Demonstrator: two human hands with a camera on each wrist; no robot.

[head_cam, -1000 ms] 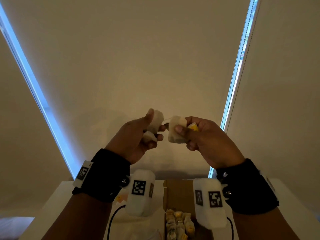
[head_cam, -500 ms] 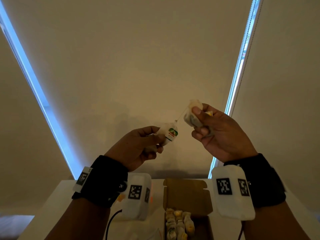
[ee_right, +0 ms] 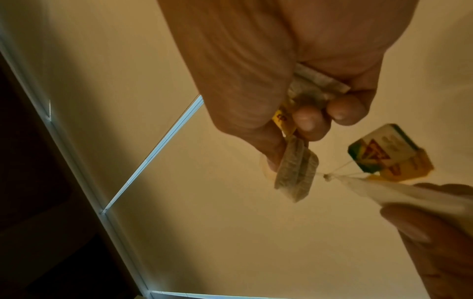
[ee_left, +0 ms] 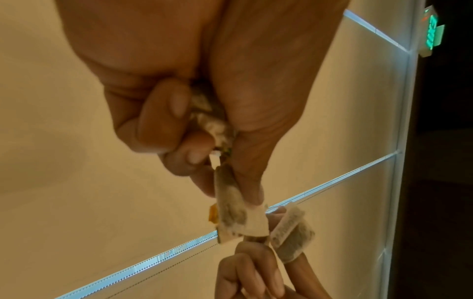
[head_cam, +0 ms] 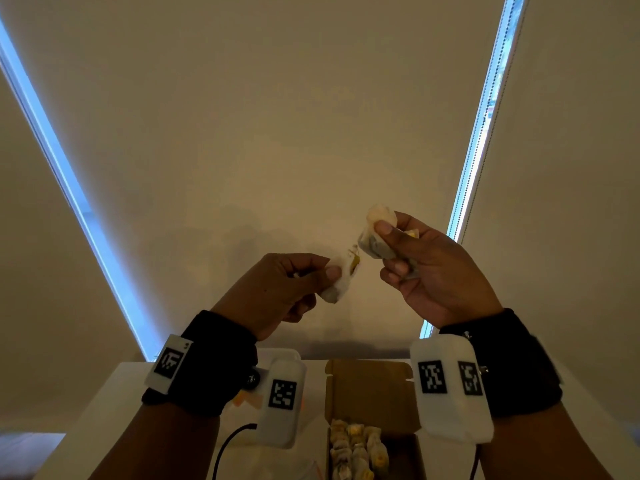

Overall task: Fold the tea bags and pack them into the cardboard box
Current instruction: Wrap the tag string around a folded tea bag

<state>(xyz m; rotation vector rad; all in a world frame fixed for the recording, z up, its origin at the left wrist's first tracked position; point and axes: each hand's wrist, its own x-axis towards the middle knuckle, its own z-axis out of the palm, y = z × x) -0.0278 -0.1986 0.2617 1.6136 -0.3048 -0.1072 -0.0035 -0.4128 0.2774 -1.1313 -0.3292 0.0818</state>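
Tea bags, pale and speckled, sit pinched in the left hand [head_cam: 277, 289] and right hand [head_cam: 436, 268].

both hands raised before the chest, close together; left hand [head_cam: 280, 289] lower, thumb and fingers pinched; right hand [head_cam: 429, 268] higher, fingers curled, both wrists banded in black
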